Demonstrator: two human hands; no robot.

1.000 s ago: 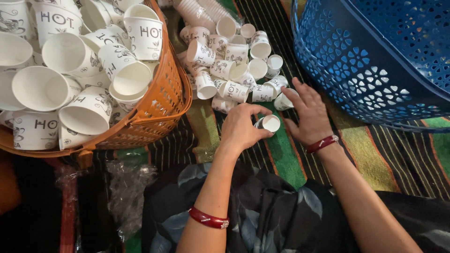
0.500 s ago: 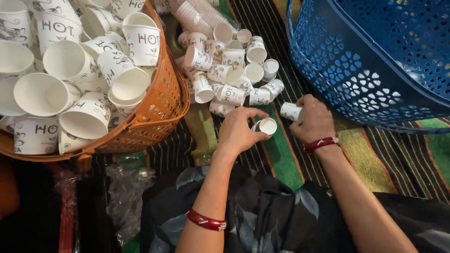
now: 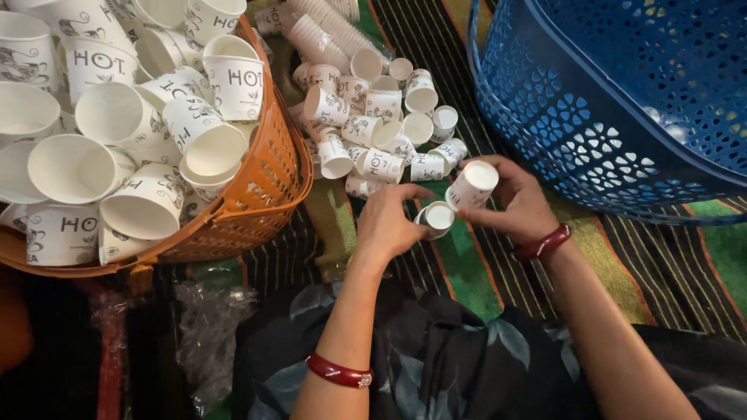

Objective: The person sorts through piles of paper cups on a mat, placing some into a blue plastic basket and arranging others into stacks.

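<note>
Paper cups, small and white, were in both hands above a striped mat (image 3: 622,272). Left hand (image 3: 387,224) had its fingers closed round one small cup (image 3: 438,218), mouth facing up toward the camera. Right hand (image 3: 517,204) pinched a second small cup (image 3: 473,185) between thumb and fingertips, tilted, rim almost touching the first.

Risk, as a guess: thin paper could crush if either grip tightened, and the tilted cup could slip from that light pinch into the loose pile of small cups (image 3: 373,132) just beyond.

Both wrists were bent inward, forearms converging from below, a red bangle (image 3: 339,372) on the left arm, a red band (image 3: 542,244) on the right. Orange basket (image 3: 264,187) of bigger cups sat left, blue basket (image 3: 560,132) right.
</note>
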